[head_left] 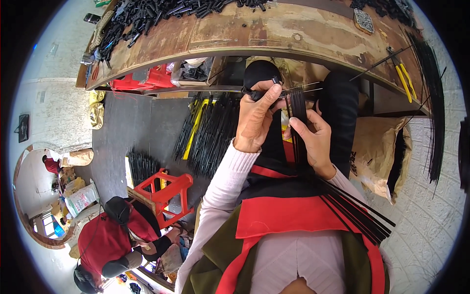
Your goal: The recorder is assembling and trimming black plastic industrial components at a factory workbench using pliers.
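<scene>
My left hand (255, 120) is closed, a small black tubular piece (275, 80) showing between thumb and forefinger. More black parts (252, 93) are tucked against its curled fingers. Close beside it, my right hand (313, 137) pinches a bundle of thin black rods (298, 105) that stands roughly upright over my lap. Thin pale wires or rods (311, 89) cross the top of this bundle, reaching toward my left fingers; what grips them is hard to make out. More black strips (357, 210) lie fanned across my red and black apron at the right.
A worn wooden bench (220, 36) runs across the front, with a heap of black tubes (147, 17) on it. Yellow-handled pliers (405, 81) and long black rods (431, 108) are at its right end. A red stool (169, 191) and a seated person (110, 240) are at left.
</scene>
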Available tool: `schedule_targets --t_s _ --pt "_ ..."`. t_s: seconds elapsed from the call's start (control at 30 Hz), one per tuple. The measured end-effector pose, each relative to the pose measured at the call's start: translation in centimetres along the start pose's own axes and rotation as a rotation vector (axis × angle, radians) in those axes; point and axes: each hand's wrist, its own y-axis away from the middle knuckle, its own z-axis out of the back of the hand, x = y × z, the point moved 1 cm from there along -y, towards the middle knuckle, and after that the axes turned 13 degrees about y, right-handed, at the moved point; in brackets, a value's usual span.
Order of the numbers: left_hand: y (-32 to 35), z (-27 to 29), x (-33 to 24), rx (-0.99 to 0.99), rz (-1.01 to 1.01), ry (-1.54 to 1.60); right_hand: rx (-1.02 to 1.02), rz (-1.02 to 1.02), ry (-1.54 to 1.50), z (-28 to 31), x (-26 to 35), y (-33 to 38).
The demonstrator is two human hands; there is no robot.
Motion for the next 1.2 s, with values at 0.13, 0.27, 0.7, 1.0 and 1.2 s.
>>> schedule_targets --t_s 0.13,0.27,0.7,1.0,1.2 --pt "0.0 0.2 -0.1 0.001 -0.001 0.005 0.010 -0.005 0.013 -0.1 0.0 0.0" --pt "0.3 0.2 -0.3 -0.003 0.005 0.010 -0.023 0.019 0.040 -0.5 0.1 0.3" --pt "2.2 0.1 -0.6 0.000 -0.036 -0.129 -0.018 -0.023 0.053 -0.9 0.2 0.2" --pt "1.9 -0.2 -0.7 -0.024 -0.015 -0.074 0.028 -0.015 0.106 -0.1 1.9 -1.0" --pt "1.6 -0.2 -0.9 -0.010 0.022 -0.101 0.119 -0.051 0.085 0.7 2.0 -1.5"
